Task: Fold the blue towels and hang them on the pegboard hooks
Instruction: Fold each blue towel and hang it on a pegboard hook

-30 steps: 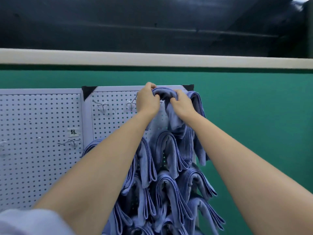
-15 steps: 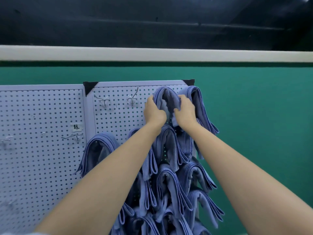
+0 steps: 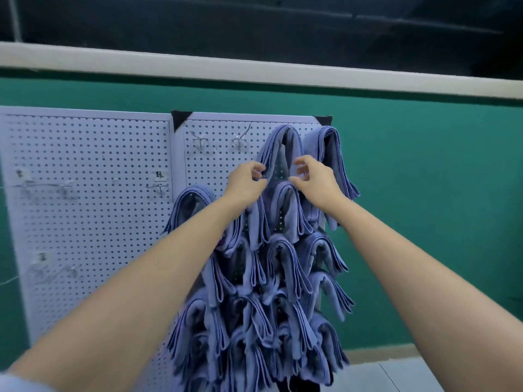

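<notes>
Head view: folded towels (image 3: 283,264) fill most of the right pegboard (image 3: 220,171), one towel (image 3: 278,145) hangs on the top row, and two hooks (image 3: 240,140) beside it are bare, so more hanging likely remains. Reaching up, the left hand (image 3: 247,181) curls at this towel's edge, and I cannot tell if it pinches; the right hand (image 3: 315,179) is loose, holding nothing.

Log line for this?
towel: hung on pegboard | left hand: at its edge, grip unclear | right hand: open | next hook: bare
</notes>
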`<state>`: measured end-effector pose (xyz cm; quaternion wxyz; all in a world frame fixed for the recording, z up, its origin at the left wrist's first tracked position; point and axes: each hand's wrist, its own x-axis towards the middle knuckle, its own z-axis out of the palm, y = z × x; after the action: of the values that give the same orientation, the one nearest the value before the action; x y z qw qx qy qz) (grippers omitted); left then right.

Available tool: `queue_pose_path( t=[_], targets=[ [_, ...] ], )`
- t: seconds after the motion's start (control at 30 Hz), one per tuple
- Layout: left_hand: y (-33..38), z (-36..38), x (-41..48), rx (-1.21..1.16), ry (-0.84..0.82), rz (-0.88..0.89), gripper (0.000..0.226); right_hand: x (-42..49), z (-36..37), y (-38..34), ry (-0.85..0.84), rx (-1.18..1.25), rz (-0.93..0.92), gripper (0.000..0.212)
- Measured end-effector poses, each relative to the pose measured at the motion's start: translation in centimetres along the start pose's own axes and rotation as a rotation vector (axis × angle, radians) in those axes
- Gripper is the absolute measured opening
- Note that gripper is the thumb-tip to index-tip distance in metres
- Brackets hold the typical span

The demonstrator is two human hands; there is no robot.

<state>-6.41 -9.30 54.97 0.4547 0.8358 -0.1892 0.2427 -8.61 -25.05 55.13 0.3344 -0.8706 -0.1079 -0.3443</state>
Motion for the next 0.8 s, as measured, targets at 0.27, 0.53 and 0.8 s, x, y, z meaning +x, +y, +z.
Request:
queue_pose_path(
  t=[0.27, 0.53, 0.8],
  targets=[
    [-5.6, -5.9, -11.7, 0.096, -0.126, -0.076, 0.022, -10.1, 5.0, -4.4, -0.219, 0.036, -0.059, 0.026],
    [-17.8, -10.1, -22.1, 0.141, -0.237, -0.331, 0.017, -19.6, 17.6, -4.7, -0.522, 0.097, -0.011, 0.024],
    [-34.5, -11.5, -30.2, 0.125, -0.287, -0.714, 0.015, -28.6, 32.4, -0.7, -0.855, 0.103, 0.107, 0.023]
  ],
)
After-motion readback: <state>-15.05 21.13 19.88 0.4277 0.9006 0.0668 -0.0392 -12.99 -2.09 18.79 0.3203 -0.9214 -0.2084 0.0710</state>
